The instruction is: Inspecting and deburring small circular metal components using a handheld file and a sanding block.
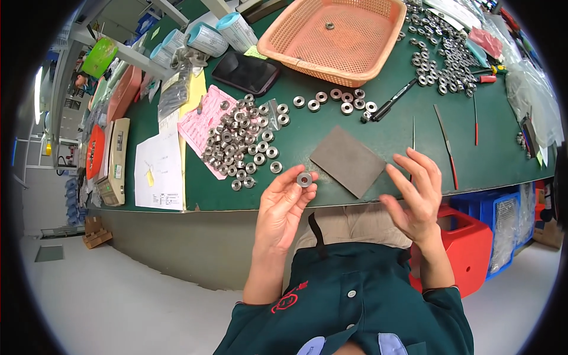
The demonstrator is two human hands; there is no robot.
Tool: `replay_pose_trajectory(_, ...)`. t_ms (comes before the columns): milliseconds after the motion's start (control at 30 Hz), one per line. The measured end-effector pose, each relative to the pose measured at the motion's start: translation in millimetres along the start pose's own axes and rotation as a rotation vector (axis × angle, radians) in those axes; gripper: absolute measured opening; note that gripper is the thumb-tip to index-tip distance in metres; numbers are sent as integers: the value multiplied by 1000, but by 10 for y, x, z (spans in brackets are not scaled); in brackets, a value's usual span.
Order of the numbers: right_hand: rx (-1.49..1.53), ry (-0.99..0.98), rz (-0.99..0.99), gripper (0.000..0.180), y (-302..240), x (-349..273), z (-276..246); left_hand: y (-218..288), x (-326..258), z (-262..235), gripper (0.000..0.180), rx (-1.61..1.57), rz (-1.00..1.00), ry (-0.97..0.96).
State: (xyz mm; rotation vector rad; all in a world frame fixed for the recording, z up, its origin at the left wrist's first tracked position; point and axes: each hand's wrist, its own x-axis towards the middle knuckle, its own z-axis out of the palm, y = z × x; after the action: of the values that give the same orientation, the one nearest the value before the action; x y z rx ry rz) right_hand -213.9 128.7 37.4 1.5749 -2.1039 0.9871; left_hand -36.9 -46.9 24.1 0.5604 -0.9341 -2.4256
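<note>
Between the fingers of my left hand (pixel 282 210) is a small steel ring (pixel 304 180), held up near the table's front edge with its hole showing. My right hand (pixel 417 192) is empty, fingers spread, beside the right corner of a flat grey-brown rectangular sheet (pixel 348 160). Left of my left hand lies a heap of similar steel rings (pixel 234 139), partly on a pink paper (pixel 190 124). A thin tool with a fine shaft (pixel 413 133) lies just beyond my right hand, its handle partly hidden by the fingers.
An orange plastic basket (pixel 288 59) holding one ring stands at the back. Many more rings (pixel 435 65) spread at the far right. A black marker (pixel 395 99), a flat file (pixel 442 133) and a phone (pixel 246 72) lie on the green table. A red stool (pixel 467 254) stands below, right.
</note>
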Motion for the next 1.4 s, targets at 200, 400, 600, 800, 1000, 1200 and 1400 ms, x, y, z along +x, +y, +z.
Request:
replay_pose_trajectory(200,-12,-193,107,81,-212,149,179,-2,10,-41,29,-67,-19,-20)
replay_pose_trajectory(400,-27,-262,156,83,-252,147,240,11,21,-51,30,-83,-36,-10)
replay_pose_trajectory(600,-54,-239,165,81,-266,145,266,15,38,-72,30,-85,-52,-23)
replay_pose_trajectory(800,-48,-228,164,80,-271,131,286,3,22,-48,30,-77,-36,-6)
replay_pose_trajectory(1000,-33,-218,166,79,-263,112,302,-8,12,-34,29,-63,-18,-15)
replay_pose_trajectory(1200,-14,-219,174,78,-257,101,304,-11,9,1,29,-60,-7,-29)
replay_pose_trajectory(1400,-16,-206,179,79,-254,92,300,5,41,48,29,-57,13,-40)
